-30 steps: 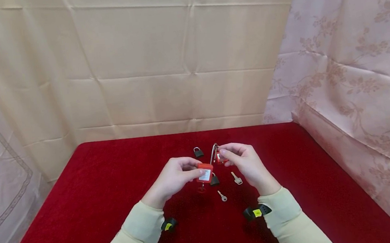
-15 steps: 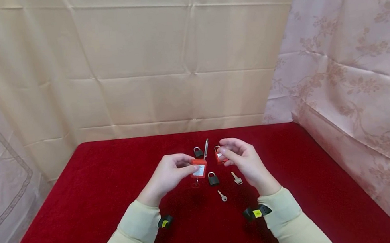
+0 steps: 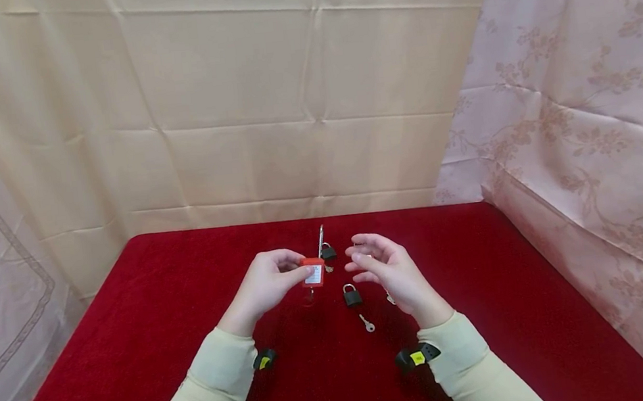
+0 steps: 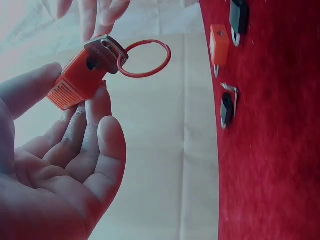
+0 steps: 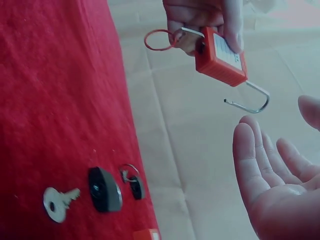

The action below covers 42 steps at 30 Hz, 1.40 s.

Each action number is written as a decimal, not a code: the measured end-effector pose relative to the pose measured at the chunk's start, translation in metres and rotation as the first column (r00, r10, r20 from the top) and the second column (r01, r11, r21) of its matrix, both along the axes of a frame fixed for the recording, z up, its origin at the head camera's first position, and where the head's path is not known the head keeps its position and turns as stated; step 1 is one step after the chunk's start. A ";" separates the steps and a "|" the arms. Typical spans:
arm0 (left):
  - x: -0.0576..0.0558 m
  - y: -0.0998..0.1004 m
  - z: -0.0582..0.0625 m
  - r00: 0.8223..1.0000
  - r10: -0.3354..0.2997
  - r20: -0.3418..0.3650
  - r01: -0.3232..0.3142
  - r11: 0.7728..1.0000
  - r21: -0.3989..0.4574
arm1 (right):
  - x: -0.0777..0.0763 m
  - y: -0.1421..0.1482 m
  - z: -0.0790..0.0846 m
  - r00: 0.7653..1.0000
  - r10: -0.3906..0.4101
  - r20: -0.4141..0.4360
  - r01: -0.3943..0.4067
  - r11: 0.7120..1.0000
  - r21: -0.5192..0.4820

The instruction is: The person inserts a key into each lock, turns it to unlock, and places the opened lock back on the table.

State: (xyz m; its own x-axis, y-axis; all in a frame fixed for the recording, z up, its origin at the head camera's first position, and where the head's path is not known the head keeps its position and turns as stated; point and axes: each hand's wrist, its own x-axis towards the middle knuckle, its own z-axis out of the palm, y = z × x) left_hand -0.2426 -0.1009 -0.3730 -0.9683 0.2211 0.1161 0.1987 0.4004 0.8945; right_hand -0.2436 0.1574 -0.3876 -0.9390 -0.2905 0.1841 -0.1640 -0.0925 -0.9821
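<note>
Left hand [image 3: 265, 283] pinches red padlock [image 3: 313, 273], shackle [image 3: 321, 241] unlatched, key [image 4: 102, 56] inserted. Right hand [image 3: 387, 269] near, fingers loosely spread, holding nothing; black padlock [image 3: 353, 297] below, between hands.

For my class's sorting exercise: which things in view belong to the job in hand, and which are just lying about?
Seemingly in the job:
red padlock, shackle open
key in it, with red ring
left hand, holding the padlock
right hand, holding nothing

Apparently just lying about:
second red padlock
near black padlock
far black padlock
loose keys

The white-labelled red padlock [image 5: 214, 62] is held upright in midair, shackle [image 5: 268, 97] open, key [image 4: 103, 59] inserted below.
</note>
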 end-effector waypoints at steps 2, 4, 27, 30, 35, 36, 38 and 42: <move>-0.003 -0.004 -0.001 1.000 0.024 -0.008 -0.024 1.000 -0.020 | 0.000 -0.002 -0.003 1.000 0.016 0.021 -0.016 1.000 -0.008; -0.005 -0.007 -0.003 0.999 0.042 -0.012 -0.042 0.998 -0.036 | 0.000 -0.005 -0.005 0.998 0.038 0.042 -0.037 0.999 -0.020; -0.025 -0.045 -0.029 0.981 0.142 0.131 -0.125 0.984 -0.131 | 0.001 -0.026 -0.027 0.949 0.240 0.203 -0.224 0.969 -0.101; -0.027 -0.048 -0.032 0.978 0.133 0.162 -0.113 0.985 -0.128 | 0.002 -0.030 -0.030 0.943 0.248 0.222 -0.227 0.967 -0.117; -0.029 -0.049 -0.037 0.969 0.127 0.211 -0.101 0.986 -0.130 | 0.003 -0.033 -0.035 0.926 0.280 0.255 -0.256 0.959 -0.123; -0.030 -0.050 -0.038 0.967 0.128 0.218 -0.101 0.986 -0.134 | 0.003 -0.033 -0.036 0.922 0.287 0.259 -0.264 0.957 -0.120; -0.030 -0.051 -0.040 0.963 0.133 0.235 -0.103 0.985 -0.138 | 0.003 -0.035 -0.037 0.917 0.297 0.267 -0.277 0.955 -0.109; -0.029 -0.053 -0.041 0.957 0.131 0.257 -0.097 0.985 -0.141 | 0.003 -0.037 -0.040 0.913 0.306 0.271 -0.289 0.952 -0.100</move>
